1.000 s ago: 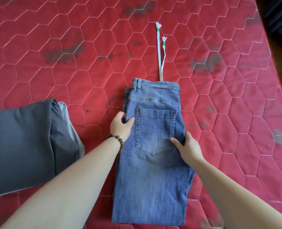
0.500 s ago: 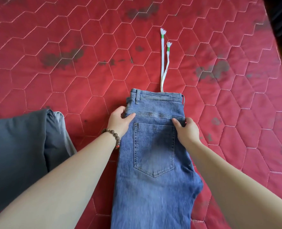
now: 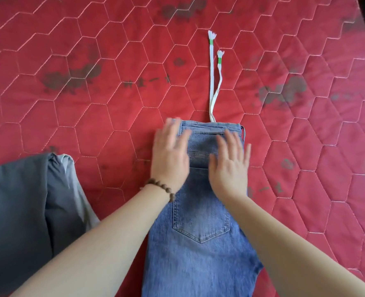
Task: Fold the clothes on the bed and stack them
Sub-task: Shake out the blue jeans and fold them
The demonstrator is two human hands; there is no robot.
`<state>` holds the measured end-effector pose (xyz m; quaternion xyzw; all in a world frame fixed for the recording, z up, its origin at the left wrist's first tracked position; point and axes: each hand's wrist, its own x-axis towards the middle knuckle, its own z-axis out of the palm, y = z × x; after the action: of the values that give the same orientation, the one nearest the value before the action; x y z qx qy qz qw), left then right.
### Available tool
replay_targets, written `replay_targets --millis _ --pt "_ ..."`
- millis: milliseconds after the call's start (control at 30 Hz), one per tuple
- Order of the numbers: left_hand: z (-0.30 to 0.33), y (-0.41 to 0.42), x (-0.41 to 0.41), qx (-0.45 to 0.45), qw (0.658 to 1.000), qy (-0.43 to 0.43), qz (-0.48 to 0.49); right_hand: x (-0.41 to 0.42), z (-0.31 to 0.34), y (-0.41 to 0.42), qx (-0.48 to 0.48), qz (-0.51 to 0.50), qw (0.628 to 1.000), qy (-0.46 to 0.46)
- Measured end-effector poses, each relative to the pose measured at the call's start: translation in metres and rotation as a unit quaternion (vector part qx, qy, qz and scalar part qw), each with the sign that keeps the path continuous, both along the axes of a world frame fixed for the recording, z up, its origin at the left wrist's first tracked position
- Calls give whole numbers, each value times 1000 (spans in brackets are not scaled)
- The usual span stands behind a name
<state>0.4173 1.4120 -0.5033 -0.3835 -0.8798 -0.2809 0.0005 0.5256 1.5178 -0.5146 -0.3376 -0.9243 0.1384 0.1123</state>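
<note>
My left hand (image 3: pixel 170 161) has its fingers straight and spread, palm down near the waistband corner of the jeans (image 3: pixel 201 249); motion blur hides whether the fingertips press on denim or hover just above it. My right hand (image 3: pixel 230 168) is the same: fingers splayed and flat over the waistband next to the left one, pinching nothing. Neither hand grips cloth.

The jeans lie lengthwise in the middle of the red quilted bed (image 3: pixel 305 189), legs folded onto each other, back pocket (image 3: pixel 201 221) up, waistband far from me, legs running off the bottom of the frame. A white drawstring (image 3: pixel 212 82) trails out of the waistband onto the mattress, both ends loose.

Risks as I read them:
- Flat palms hold the denim only by friction. If I slide instead of press, the top layer likely creeps over the lower one and the leg edges go out of line.
- The right edge of the jeans looks uneven lower down. Folding over that would probably lock in a lopsided bundle.
- The drawstring is outside the garment. If I fold without tucking it, it likely hangs out of the stack or snags.
- The grey garment (image 3: pixel 27 211) sits near my left forearm with a bead bracelet (image 3: pixel 162 188) at the wrist. A wide elbow sweep could drag it.
</note>
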Motion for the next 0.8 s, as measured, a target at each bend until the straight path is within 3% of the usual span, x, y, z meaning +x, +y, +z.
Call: replay_targets --millis 67,167,400,667,800 --pt "-12 10 11 -91 991 37 -92 -9 -10 -3 26 90 994 -60" --pt "-35 8 13 -192 976 44 -91 -10 -23 0 34 105 987 -112" --pt "-42 5 13 -188 981 40 -14 -11 -29 -2 16 10 988 -151" --pt "-28 -1 -3 -132 984 -92 -73 -6 3 18 -113 69 973 -187" --pt "-3 -33 46 -172 980 14 -95 39 12 -30 -23 75 991 -106"
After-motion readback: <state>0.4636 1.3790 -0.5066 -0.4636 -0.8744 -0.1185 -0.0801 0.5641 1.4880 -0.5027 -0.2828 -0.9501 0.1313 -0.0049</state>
